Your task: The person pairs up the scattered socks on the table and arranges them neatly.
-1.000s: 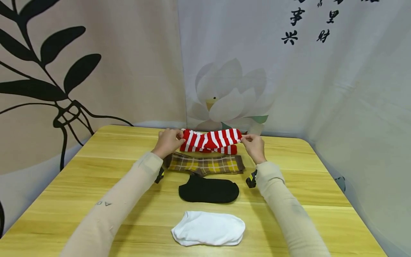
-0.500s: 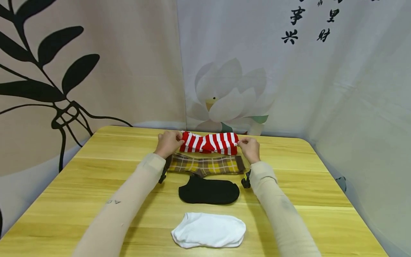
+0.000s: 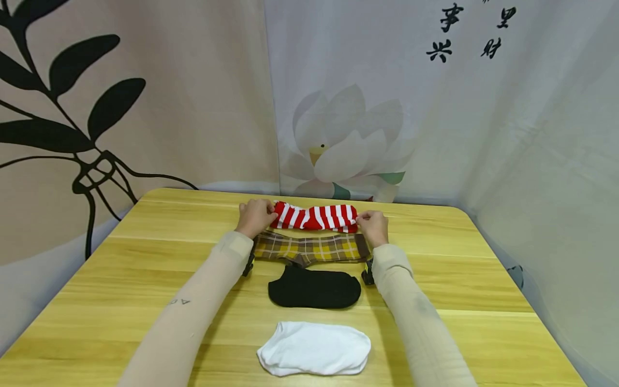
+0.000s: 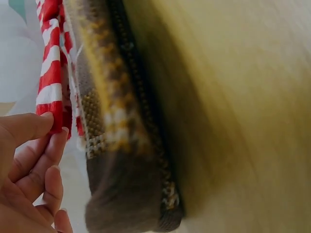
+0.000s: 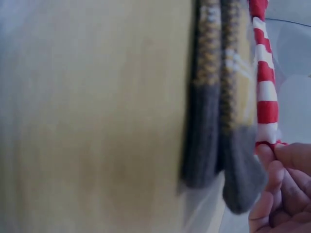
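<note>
A red-and-white striped sock (image 3: pixel 316 217) stretches crosswise between my two hands at the far side of the table. My left hand (image 3: pixel 255 217) pinches its left end; in the left wrist view the thumb and index finger close on the red tip of the sock (image 4: pixel 50 87). At the other end, my right hand (image 3: pixel 374 228) pinches the sock between thumb and fingers, seen also in the right wrist view on the striped sock (image 5: pixel 267 97). Just nearer lies a brown-and-yellow plaid pair of socks (image 3: pixel 311 248), its ends close by both wrists.
Nearer on the wooden table (image 3: pixel 464 269) lie black socks (image 3: pixel 314 288), then white socks (image 3: pixel 314 348) toward the front. A printed curtain (image 3: pixel 213 97) hangs right behind the table's far edge. Black wrist-camera mounts (image 3: pixel 368 272) sit under the sleeves.
The striped sock has come down and toward me, now covering the striped fabric that showed beneath it. Both hands lowered with it, the right one also shifting left.
</note>
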The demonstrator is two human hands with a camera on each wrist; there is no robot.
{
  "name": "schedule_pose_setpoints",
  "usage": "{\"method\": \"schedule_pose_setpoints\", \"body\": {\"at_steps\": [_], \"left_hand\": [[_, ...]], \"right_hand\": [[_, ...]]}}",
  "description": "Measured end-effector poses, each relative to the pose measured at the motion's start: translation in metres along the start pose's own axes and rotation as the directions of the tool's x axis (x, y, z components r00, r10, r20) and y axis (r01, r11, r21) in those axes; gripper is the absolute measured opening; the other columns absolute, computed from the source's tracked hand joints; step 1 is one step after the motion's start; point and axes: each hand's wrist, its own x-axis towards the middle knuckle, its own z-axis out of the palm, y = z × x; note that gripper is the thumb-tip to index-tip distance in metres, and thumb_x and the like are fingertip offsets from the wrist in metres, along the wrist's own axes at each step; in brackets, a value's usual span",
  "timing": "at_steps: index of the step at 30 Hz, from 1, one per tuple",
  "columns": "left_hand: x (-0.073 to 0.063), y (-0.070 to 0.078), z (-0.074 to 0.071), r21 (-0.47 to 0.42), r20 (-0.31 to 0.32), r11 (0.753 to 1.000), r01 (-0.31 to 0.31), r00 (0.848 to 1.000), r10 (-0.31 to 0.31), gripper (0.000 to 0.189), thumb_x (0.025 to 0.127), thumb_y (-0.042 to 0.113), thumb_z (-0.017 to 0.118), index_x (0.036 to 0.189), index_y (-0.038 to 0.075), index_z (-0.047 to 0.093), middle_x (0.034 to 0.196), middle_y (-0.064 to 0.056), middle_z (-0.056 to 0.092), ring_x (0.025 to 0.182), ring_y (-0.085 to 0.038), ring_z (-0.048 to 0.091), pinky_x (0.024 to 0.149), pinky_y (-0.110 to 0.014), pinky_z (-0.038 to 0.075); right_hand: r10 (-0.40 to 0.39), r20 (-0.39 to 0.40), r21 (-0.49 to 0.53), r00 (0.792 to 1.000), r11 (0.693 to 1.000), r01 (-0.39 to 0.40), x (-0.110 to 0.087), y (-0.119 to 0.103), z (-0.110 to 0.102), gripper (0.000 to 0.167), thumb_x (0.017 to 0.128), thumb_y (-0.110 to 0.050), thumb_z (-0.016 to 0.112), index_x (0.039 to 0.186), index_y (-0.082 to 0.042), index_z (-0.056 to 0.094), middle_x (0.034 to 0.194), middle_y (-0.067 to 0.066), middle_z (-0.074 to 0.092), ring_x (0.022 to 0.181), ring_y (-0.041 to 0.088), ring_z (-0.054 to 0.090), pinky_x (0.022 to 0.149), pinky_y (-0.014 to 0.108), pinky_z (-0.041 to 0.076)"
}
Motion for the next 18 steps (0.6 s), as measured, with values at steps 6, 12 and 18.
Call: {"method": "schedule_pose_setpoints", "body": {"at_steps": [6,12,18], "left_hand": [[0.0022,-0.0017,0.0040,-0.003,0.023,1.000,0.020,1.000,-0.020,0.014,0.092,0.021,0.065,0.086,0.008,0.067,0.075,-0.006,0.066,0.083,-0.027,0.057,0.088,-0.050,0.030],[0.0026,-0.0025,0.0064,0.003,0.033,0.999,0.039,0.999,-0.039,0.014,0.092,0.021,0.066,0.090,0.008,0.069,0.086,-0.008,0.070,0.088,-0.027,0.061,0.090,-0.050,0.031],[0.0025,-0.0009,0.0071,0.024,0.052,0.999,0.048,0.997,-0.049,0.014,0.091,0.021,0.066,0.087,0.008,0.068,0.089,-0.008,0.070,0.089,-0.027,0.061,0.090,-0.051,0.031]], "right_hand": [[0.022,0.012,-0.018,1.000,1.000,-0.022,0.0035,0.0030,0.0017,0.016,0.091,-0.014,0.063,0.097,-0.002,0.073,0.096,0.016,0.072,0.080,0.025,0.065,0.069,0.033,0.051],[0.015,0.031,-0.023,0.999,1.000,-0.015,0.0027,0.0018,0.0007,0.016,0.091,-0.013,0.064,0.097,-0.001,0.073,0.095,0.017,0.072,0.079,0.025,0.065,0.067,0.033,0.051],[0.025,0.042,-0.029,0.999,0.999,-0.024,0.0033,0.0024,0.0014,0.016,0.090,-0.011,0.064,0.096,0.000,0.073,0.099,0.018,0.072,0.084,0.027,0.066,0.071,0.034,0.053]]}}
